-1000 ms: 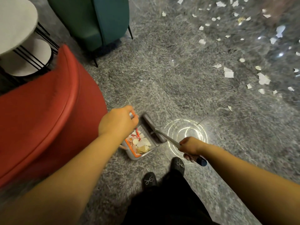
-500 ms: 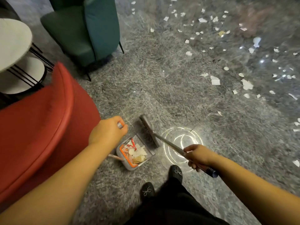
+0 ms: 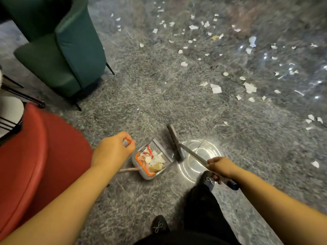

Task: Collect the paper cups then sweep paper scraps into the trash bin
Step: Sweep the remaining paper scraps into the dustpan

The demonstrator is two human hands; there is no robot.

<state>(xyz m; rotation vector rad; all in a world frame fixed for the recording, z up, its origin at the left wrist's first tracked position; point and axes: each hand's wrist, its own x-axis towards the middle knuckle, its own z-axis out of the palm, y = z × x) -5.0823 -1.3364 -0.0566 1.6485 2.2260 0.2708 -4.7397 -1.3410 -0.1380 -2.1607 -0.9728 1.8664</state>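
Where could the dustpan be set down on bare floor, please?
Bare floor lies between the green chair, the red chair and the broom head. Far right is crowded with paper scraps. The dustpan already holds scraps.

Counts, head view:
- One grey plastic dustpan with orange rim (image 3: 152, 160), holding a small heap of scraps; number inside not countable.
- One grey broom with metal handle (image 3: 176, 142).
- White paper scraps on the grey floor (image 3: 216, 88): several dozen, too many and too blurred to count exactly.
- Two chairs: one green upholstered armchair (image 3: 70, 50), one red round-backed chair (image 3: 35, 156).
- Two bare hands showing: left hand (image 3: 113, 150), right hand (image 3: 221, 167).
- Two black shoes (image 3: 159, 226).
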